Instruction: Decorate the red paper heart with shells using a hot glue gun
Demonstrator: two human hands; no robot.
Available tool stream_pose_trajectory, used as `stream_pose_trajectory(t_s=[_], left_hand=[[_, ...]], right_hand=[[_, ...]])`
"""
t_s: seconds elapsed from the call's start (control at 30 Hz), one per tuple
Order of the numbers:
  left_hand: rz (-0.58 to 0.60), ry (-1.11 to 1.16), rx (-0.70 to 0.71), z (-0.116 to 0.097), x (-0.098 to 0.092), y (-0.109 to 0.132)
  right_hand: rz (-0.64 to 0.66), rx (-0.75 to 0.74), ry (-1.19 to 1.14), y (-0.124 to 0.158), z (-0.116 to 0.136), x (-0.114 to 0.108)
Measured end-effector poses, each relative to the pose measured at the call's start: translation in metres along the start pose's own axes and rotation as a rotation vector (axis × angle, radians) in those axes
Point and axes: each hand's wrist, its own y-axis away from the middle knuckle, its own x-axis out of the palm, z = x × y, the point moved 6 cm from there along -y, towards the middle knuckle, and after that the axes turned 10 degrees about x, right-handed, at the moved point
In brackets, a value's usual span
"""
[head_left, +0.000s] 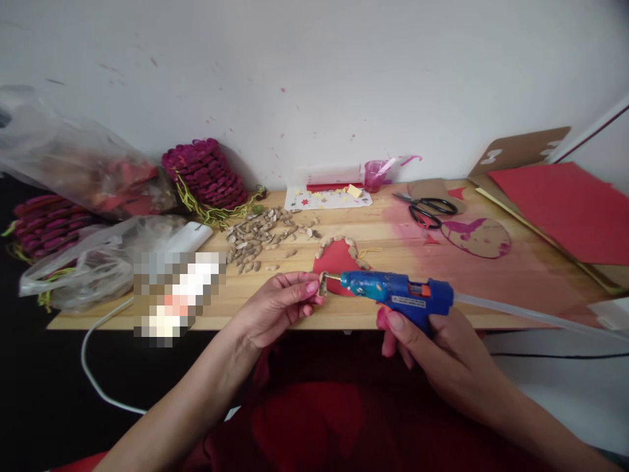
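Observation:
My left hand pinches a peanut shell between thumb and fingers, its hollow side turned toward the right. My right hand is wrapped round the handle of a blue hot glue gun, whose nozzle tip is at the shell. A long clear glue stick sticks out of the gun's back. Behind the nozzle, on the table, lies a red paper piece with peanut shells along its upper edge; the hands and gun cover part of it. A pile of peanut shells lies to the left.
Black scissors and a purple-stained cardboard oval lie at right. Red sheets cover the right end. A pink cup stands by the wall. Purple woven bundles, plastic bags and a white cable are at left.

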Motion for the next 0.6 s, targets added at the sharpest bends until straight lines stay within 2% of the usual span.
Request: stream_pose_trajectory(t_s=[0.6], left_hand=[[-0.008, -0.025, -0.010, 0.0031, -0.0033, -0.0008]], right_hand=[[0.002, 0.027, 0.018, -0.0039, 0.0005, 0.0013]])
